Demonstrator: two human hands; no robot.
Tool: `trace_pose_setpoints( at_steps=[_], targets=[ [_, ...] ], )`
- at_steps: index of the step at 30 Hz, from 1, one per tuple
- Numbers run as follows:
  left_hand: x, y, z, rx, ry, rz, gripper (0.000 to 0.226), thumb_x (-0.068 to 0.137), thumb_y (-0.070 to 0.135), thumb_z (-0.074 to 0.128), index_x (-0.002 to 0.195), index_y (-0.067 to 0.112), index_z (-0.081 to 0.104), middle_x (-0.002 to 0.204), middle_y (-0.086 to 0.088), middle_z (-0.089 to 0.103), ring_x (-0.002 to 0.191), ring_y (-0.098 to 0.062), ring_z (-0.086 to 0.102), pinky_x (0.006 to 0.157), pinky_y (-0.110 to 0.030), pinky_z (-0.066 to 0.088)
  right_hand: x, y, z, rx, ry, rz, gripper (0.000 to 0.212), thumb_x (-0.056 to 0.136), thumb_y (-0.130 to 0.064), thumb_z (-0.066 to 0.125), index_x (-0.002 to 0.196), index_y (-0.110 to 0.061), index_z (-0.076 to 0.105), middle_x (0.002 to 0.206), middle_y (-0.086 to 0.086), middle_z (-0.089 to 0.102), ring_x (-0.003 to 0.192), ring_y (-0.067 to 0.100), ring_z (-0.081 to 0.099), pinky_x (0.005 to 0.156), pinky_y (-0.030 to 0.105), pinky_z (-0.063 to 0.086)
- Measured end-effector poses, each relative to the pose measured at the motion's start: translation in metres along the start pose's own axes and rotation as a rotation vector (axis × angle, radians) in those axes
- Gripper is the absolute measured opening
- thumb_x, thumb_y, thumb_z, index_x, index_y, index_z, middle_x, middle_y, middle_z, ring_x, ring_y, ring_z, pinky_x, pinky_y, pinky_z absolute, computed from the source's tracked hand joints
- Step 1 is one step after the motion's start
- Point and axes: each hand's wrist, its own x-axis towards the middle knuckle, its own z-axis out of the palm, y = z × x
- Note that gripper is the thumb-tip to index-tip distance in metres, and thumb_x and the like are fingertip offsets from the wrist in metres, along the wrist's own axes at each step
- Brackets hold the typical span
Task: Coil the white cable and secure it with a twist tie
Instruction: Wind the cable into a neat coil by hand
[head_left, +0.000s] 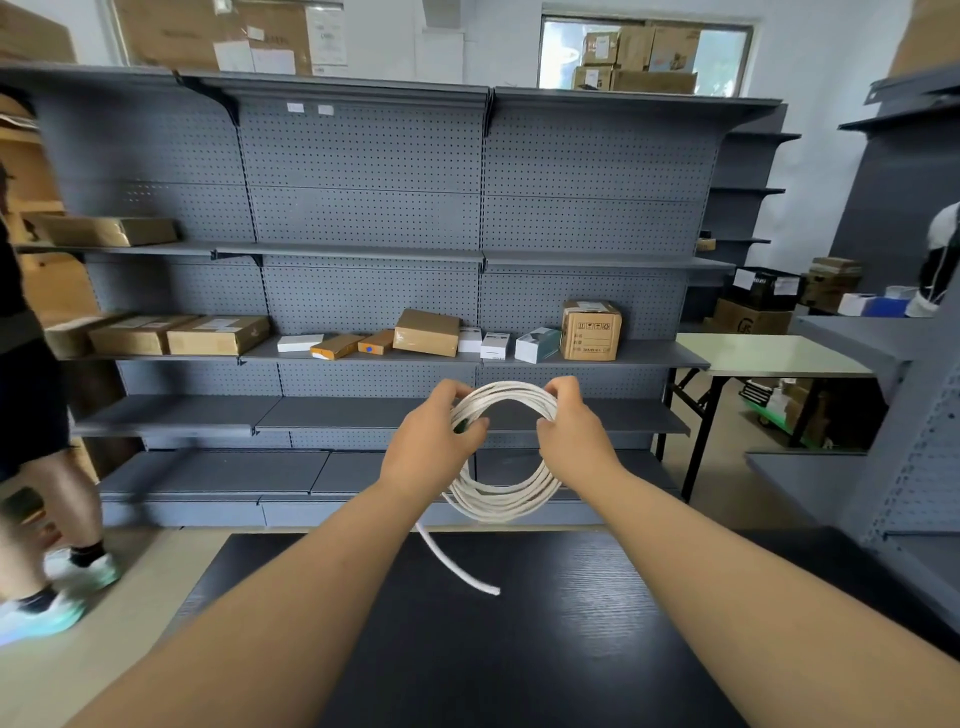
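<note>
Framing the scene at nine o'clock, a passer-by's legs (36, 467) in pale trainers stand beside grey shelves (363, 218), where cardboard boxes (426, 332) line a middle shelf. At centre, the left hand (434, 441) curls its fingers round the white cable (504, 501) at the coil's ten o'clock, thumb closing toward the fingertips (a green speck shows there, too small to identify). The coil hangs upright in the air above the black table (519, 649), its loose end (457, 566) trailing from seven o'clock. The right hand (571, 436) grips the strands at two o'clock, fingers wrapped over them. A pale folding table (769, 356) stands at three o'clock.
</note>
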Motion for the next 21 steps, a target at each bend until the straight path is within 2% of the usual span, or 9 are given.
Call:
trace_pose_setpoints(
  at_steps=[4,6,9,13,16,21],
  targets=[
    [-0.001,0.004,0.005,-0.049,0.068,-0.022,0.009,0.09,0.026,0.056,0.096,0.026,0.049,0.074,0.012,0.057,0.071,-0.017,0.059,0.063,-0.034,0.047,-0.002,-0.002,0.002,0.076,0.014,0.072,0.021,0.092,-0.006,0.04,0.105,-0.022,0.034,0.098,0.011,0.057,0.085,0.03,0.06,0.07,0.04,0.049],
    [-0.001,0.007,0.007,-0.053,0.116,-0.032,0.008,0.091,0.022,0.054,0.095,0.026,0.048,0.077,0.007,0.058,0.073,-0.021,0.06,0.065,-0.036,0.048,-0.004,-0.005,0.004,0.064,0.012,0.064,0.025,0.091,-0.004,0.04,0.107,-0.023,0.034,0.094,0.009,0.057,0.08,0.028,0.059,0.062,0.037,0.047],
    [-0.004,0.009,0.008,-0.036,0.169,0.017,0.009,0.092,0.016,0.051,0.097,0.023,0.049,0.083,-0.001,0.059,0.075,-0.021,0.054,0.061,-0.033,0.041,-0.007,-0.007,0.005,-0.048,0.056,-0.027,0.036,0.088,-0.003,0.043,0.118,-0.023,0.036,0.091,0.004,0.054,0.077,0.026,0.052,0.061,0.032,0.039],
    [-0.005,0.009,0.005,0.001,0.146,0.075,0.012,0.091,0.011,0.05,0.101,0.017,0.052,0.086,-0.007,0.058,0.077,-0.024,0.052,0.065,-0.037,0.043,-0.008,-0.011,0.0,-0.108,0.028,-0.188,0.045,0.086,-0.003,0.043,0.122,-0.027,0.035,0.103,0.008,0.055,0.085,0.029,0.053,0.069,0.039,0.046],
    [-0.002,0.008,0.0,0.104,0.14,0.119,0.014,0.09,0.011,0.05,0.104,0.014,0.053,0.087,-0.008,0.058,0.079,-0.027,0.052,0.067,-0.039,0.043,-0.008,-0.014,-0.002,-0.156,-0.031,-0.25,0.042,0.09,-0.004,0.041,0.125,-0.026,0.034,0.111,0.011,0.05,0.089,0.033,0.053,0.077,0.047,0.048],
    [0.0,0.007,-0.006,0.227,0.136,0.141,0.018,0.091,0.017,0.051,0.109,0.015,0.05,0.097,-0.007,0.056,0.083,-0.029,0.052,0.068,-0.039,0.044,-0.009,-0.018,0.0,-0.14,-0.027,-0.254,0.034,0.095,-0.007,0.038,0.125,-0.021,0.036,0.109,0.013,0.046,0.083,0.032,0.052,0.075,0.046,0.047]
  ],
)
